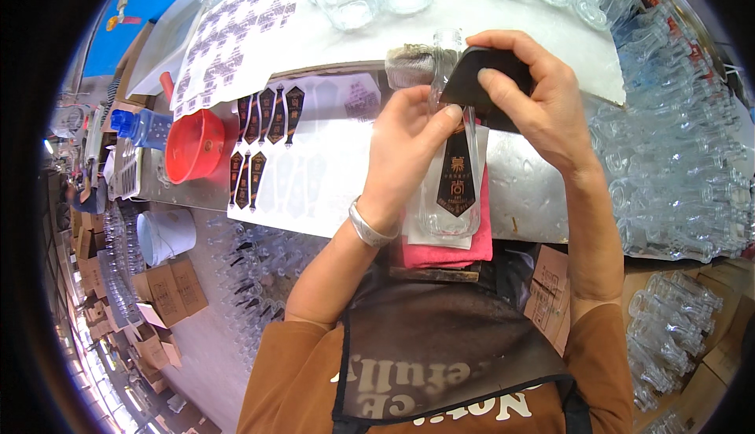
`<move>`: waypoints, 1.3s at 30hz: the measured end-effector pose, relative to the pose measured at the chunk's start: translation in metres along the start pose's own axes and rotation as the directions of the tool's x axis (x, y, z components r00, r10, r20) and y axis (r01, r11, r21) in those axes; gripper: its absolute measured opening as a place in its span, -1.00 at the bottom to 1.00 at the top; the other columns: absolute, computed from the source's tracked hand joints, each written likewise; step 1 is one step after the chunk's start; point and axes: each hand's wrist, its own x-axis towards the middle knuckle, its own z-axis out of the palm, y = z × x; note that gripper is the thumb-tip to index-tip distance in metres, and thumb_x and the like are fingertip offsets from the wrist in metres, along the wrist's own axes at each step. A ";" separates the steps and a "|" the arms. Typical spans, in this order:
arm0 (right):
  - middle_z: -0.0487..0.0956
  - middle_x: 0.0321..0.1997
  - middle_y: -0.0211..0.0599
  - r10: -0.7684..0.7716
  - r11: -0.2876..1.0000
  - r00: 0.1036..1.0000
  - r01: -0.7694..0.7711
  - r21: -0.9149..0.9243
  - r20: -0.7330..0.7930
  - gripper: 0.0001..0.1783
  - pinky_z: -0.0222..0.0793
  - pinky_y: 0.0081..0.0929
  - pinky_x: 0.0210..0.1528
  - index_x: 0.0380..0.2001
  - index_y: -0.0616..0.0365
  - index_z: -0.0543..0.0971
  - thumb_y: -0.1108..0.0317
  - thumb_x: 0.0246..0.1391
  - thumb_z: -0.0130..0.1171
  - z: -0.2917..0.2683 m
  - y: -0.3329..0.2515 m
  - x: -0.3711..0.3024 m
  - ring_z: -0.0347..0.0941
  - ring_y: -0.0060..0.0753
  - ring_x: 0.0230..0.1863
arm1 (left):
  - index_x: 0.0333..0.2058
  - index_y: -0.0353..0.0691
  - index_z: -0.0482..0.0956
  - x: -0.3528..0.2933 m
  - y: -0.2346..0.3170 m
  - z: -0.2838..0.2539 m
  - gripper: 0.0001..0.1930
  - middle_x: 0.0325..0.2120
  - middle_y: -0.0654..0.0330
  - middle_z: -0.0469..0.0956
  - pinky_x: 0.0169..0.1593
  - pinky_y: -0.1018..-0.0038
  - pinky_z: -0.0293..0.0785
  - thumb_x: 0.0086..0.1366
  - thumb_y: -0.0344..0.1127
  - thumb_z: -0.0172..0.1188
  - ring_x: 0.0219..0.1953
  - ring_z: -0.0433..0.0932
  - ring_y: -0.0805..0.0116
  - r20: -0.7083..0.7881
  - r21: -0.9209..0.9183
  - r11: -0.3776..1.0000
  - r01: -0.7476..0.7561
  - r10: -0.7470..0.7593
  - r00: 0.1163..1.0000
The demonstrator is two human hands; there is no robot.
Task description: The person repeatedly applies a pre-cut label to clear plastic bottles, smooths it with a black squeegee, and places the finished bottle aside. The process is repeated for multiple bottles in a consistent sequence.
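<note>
A clear glass bottle (431, 212) lies with its neck pointing away from me on a folded pink towel (448, 256) and a white cloth. On its face is a black tie-shaped decal (458, 178) with orange markings. My left hand (403, 147) grips the bottle near its shoulder, the thumb resting across the glass by the decal's upper end. In my right hand (544, 103) is a flat black squeegee (491, 80), held between thumb and fingers. Its edge is over the bottle's upper part; whether it presses on the glass I cannot tell.
Left of the bottle lies a decal sheet (277, 192) with several black decals. Beyond it are a red basin (197, 147), a blue bottle (141, 127) and a printed sheet (236, 36). Glass bottles (676, 166) crowd the right; a round, bristly-topped object (409, 66) stands behind.
</note>
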 end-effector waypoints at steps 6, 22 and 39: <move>0.63 -0.13 -0.30 0.021 0.983 0.996 -0.036 -0.182 -0.081 -0.69 0.47 -0.56 -0.04 0.01 0.25 0.57 0.44 0.21 0.16 0.005 -0.002 0.003 0.52 -0.54 -0.14 | 0.00 -0.41 0.45 -0.001 0.008 0.007 -0.59 -0.28 0.24 0.59 -0.18 0.60 0.47 0.39 -0.18 0.26 -0.29 0.54 0.54 -0.058 0.016 1.000 -0.007 0.008 0.998; 0.49 -0.52 -0.57 0.171 0.983 0.985 -0.168 0.070 -0.035 -0.67 0.23 -0.75 -0.38 0.09 0.18 0.60 0.31 0.39 0.01 0.009 0.008 -0.054 0.31 -0.74 -0.48 | -0.21 -0.31 0.57 0.020 -0.004 -0.007 -0.44 -0.38 0.20 0.58 -0.28 0.60 0.46 0.50 0.17 -0.05 -0.36 0.53 0.55 0.091 0.292 0.945 0.146 -0.179 0.980; 0.69 -0.11 -0.03 0.000 0.991 0.993 0.015 -0.132 0.116 -0.51 0.55 -0.36 -0.23 0.19 0.09 0.55 0.63 0.20 0.05 0.009 0.007 -0.051 0.68 -0.17 -0.27 | -0.07 -0.34 0.51 0.011 -0.019 -0.001 -0.52 -0.30 0.17 0.61 -0.26 0.56 0.53 0.54 0.05 -0.08 -0.38 0.55 0.51 0.119 0.026 1.000 -0.003 0.000 0.993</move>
